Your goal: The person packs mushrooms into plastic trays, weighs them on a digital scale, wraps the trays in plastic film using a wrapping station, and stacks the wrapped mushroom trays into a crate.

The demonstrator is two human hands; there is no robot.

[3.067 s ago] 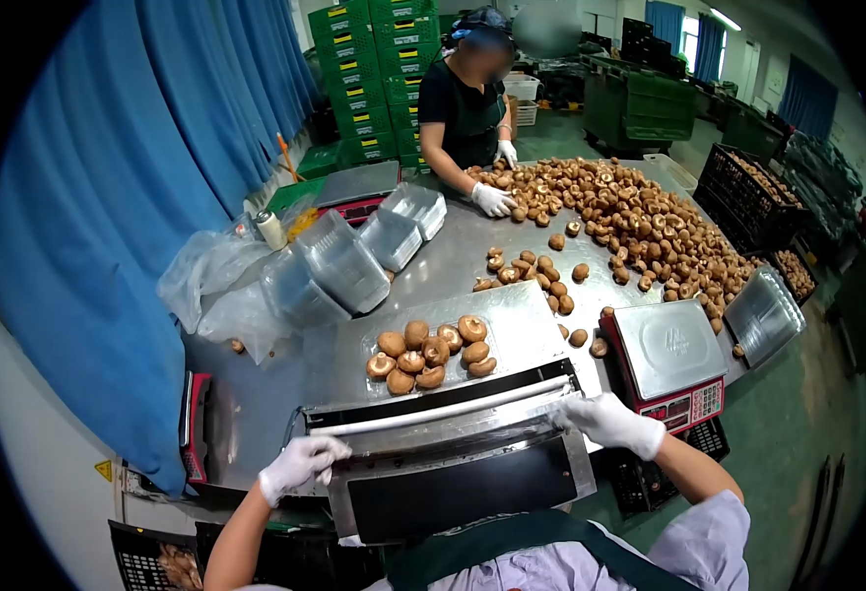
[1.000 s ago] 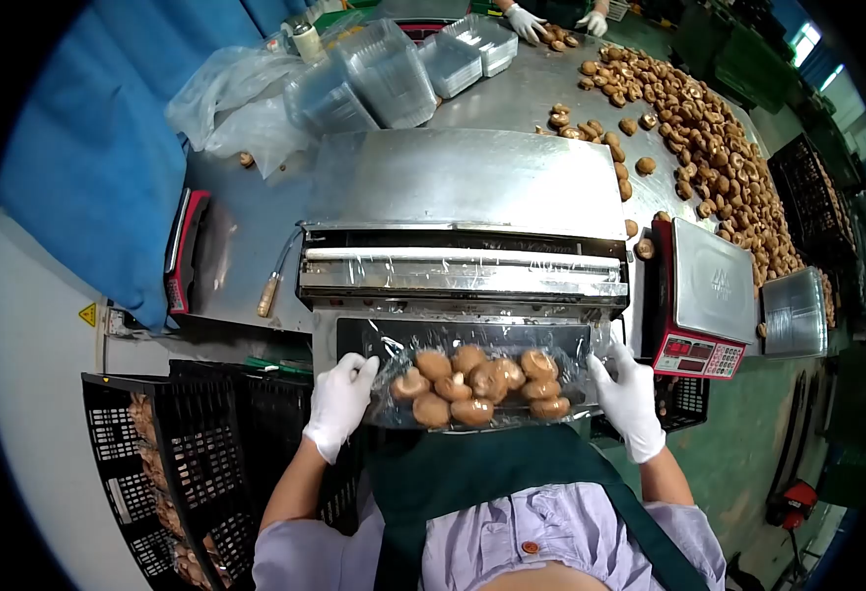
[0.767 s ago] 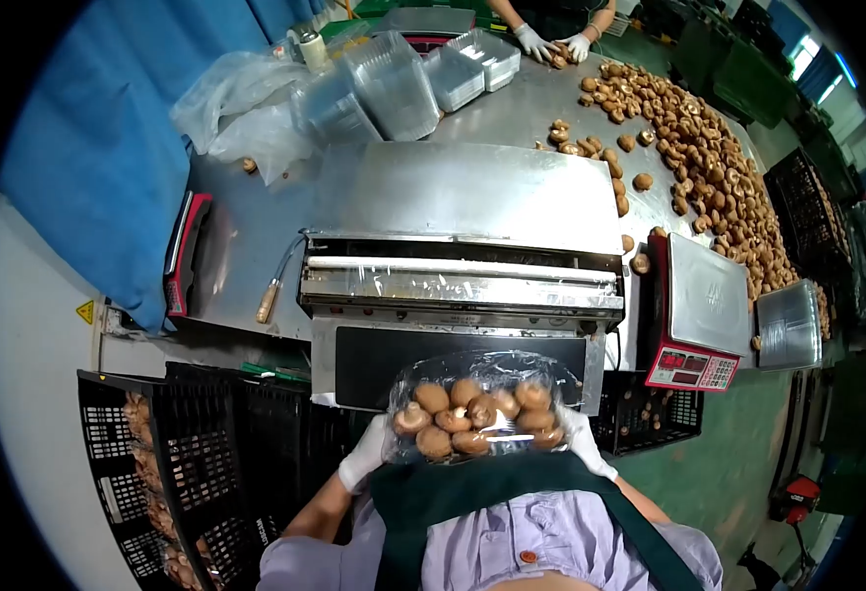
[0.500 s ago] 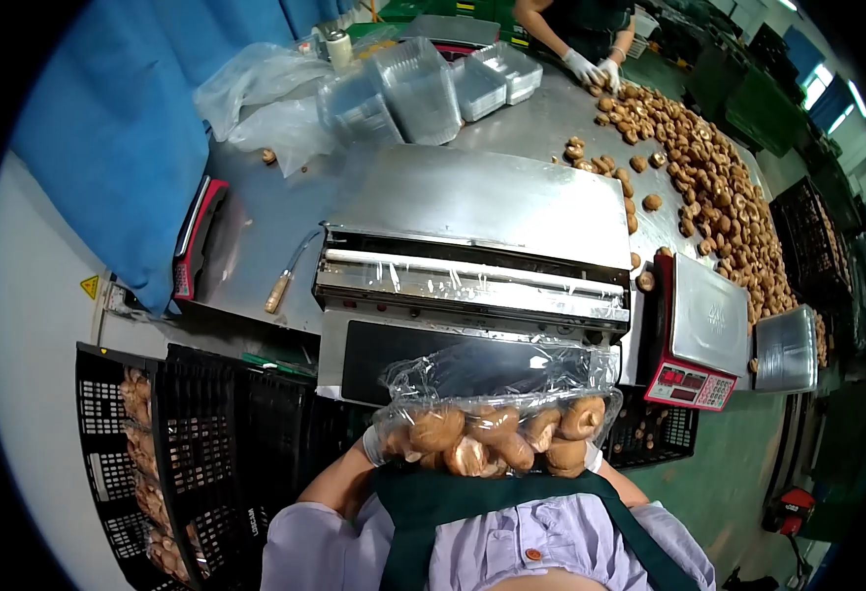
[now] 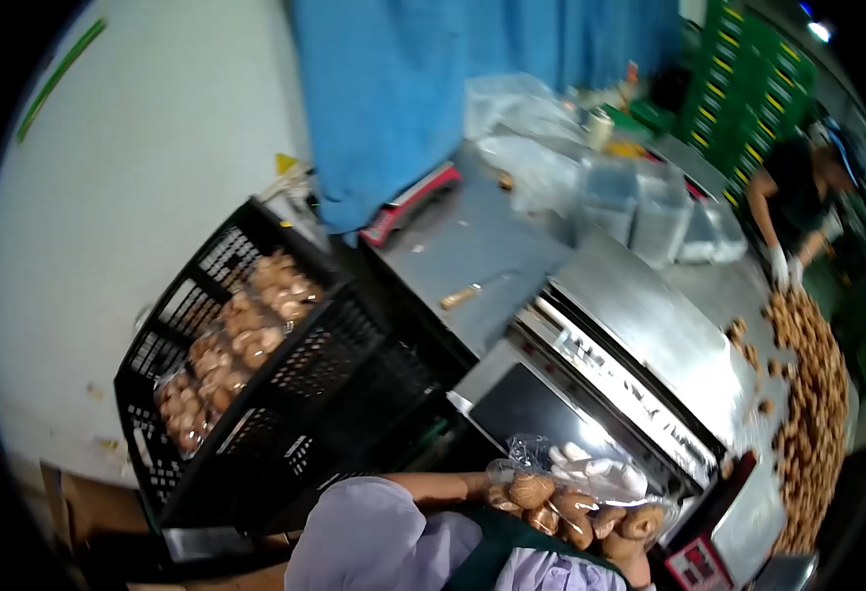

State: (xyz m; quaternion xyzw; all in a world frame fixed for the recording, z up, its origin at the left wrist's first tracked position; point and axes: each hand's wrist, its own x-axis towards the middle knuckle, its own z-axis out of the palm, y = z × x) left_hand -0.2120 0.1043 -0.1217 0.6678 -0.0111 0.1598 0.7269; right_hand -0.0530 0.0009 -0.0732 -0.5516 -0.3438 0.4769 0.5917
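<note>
A film-covered pack of brown mushrooms (image 5: pixel 573 504) is held close against my apron, in front of the wrapping machine. My left forearm reaches the pack's left end, and my left hand is mostly hidden behind it. At the right end, my right wrist shows low by the pack. White-gloved fingers (image 5: pixel 596 469) curl along the pack's far side under loose clear film; which hand each finger belongs to is hard to tell. The wrapping machine (image 5: pixel 650 345) has a dark plate (image 5: pixel 527 406) on its near side.
Black crates (image 5: pixel 285 369) to the left hold several mushroom packs (image 5: pixel 221 364). A knife (image 5: pixel 461 295) lies on the steel table near a red scale (image 5: pixel 411 205). Clear trays (image 5: pixel 640 207) stand behind. Another scale (image 5: pixel 743 522) and a mushroom heap (image 5: pixel 812 414) are rightward; a gloved co-worker (image 5: pixel 798 202) handles mushrooms.
My view has swung left toward the crates, so the table and machine appear farther right and tilted. The mushroom pack stays by my body; gloved fingers now show at its far side.
</note>
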